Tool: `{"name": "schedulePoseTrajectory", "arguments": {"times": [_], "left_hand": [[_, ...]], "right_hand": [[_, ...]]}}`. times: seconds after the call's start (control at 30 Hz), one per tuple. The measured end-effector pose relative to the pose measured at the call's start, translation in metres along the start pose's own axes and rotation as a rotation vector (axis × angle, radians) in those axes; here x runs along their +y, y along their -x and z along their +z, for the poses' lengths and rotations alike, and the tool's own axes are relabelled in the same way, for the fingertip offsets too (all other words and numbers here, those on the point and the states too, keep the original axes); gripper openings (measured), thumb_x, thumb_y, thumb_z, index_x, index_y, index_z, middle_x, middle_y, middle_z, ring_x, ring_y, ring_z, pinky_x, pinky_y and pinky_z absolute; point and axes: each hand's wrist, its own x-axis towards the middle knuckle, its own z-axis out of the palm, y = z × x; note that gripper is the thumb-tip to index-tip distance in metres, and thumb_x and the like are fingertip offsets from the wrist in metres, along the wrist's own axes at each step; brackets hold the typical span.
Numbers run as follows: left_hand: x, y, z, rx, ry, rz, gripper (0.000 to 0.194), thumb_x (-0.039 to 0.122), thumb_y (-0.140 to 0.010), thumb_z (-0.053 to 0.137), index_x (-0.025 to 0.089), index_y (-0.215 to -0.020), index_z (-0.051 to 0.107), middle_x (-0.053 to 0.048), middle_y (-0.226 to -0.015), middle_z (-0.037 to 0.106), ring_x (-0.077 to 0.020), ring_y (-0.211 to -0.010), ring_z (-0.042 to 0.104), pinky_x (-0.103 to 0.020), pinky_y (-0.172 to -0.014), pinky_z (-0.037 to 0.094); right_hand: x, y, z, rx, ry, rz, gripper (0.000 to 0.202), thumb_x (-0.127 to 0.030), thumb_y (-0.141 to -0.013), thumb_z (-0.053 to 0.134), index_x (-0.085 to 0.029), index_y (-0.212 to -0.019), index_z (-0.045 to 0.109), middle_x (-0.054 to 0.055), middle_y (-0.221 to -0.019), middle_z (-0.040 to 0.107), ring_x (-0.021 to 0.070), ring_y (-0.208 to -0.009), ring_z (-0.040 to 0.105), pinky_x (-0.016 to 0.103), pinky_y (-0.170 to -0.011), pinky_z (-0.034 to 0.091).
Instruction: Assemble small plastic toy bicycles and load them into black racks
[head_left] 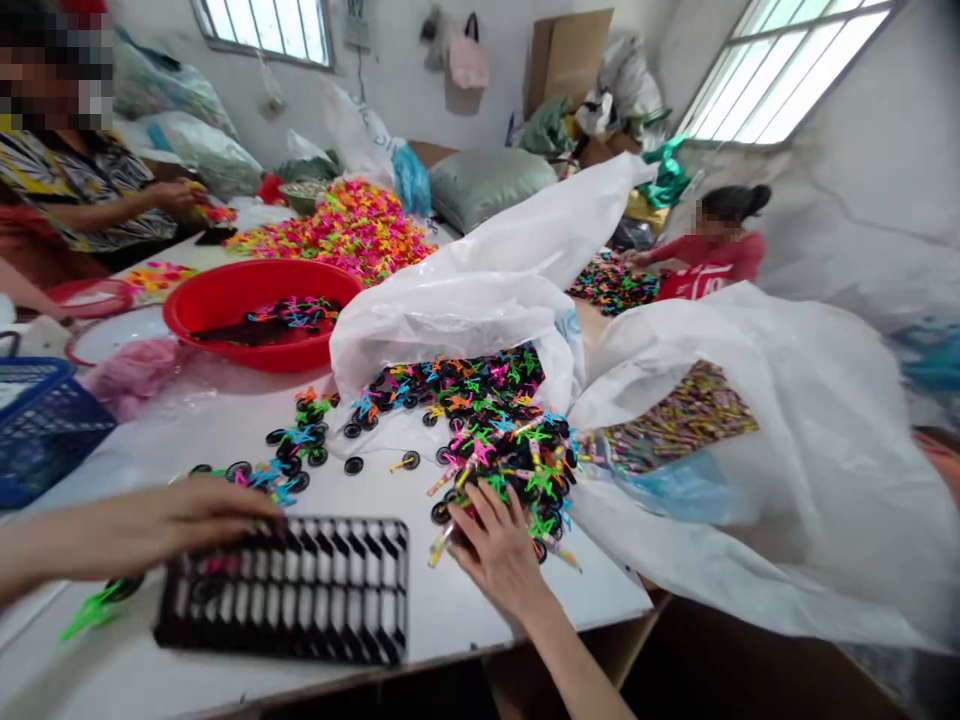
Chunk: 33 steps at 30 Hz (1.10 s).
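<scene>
spread with gaps between them, the fingers of the right hand [499, 550] rest palm-down on the near edge of a pile of toy bikes [517, 460], its forearm slanting up and leftward from the bottom edge of the view. left hand [217, 515] reaches in flat from the left, back of the hand upward, fingers pointing right along the far edge of a black rack [330, 590]; they are blurred, and i cannot tell whether they grip it. the rack lies near the front of the white table [442, 620], left of the pile, its rows of narrow slots facing up. something pink and dark shows blurred at its left end. thin patterned tubes [441, 545] lie among the bikes by the right hand.

behind the pile, more bikes fill the mouth of a white sack [465, 310]; to the right, another sack [810, 400] holds more tubes. farther left stand a red basin [262, 355] and a blue basket [52, 440]. beyond, one co-worker [82, 190] sits at the left, another [724, 260] at the right.
</scene>
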Motion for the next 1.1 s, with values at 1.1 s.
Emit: {"name": "schedulePoseTrajectory", "arguments": {"times": [1.1], "left_hand": [[0.156, 0.084, 0.151, 0.258, 0.245, -0.102, 0.043, 0.035, -0.083, 0.054, 0.021, -0.124, 0.048, -0.012, -0.132, 0.048, -0.0279, -0.124, 0.041, -0.049, -0.104, 0.032]], "right_hand": [[-0.078, -0.108, 0.022, -0.292, -0.032, -0.619, 0.023, -0.009, -0.088, 0.044, -0.020, -0.098, 0.061, 0.005, -0.104, 0.061, 0.0179, -0.096, 0.052, 0.033, -0.089, 0.038]]}}
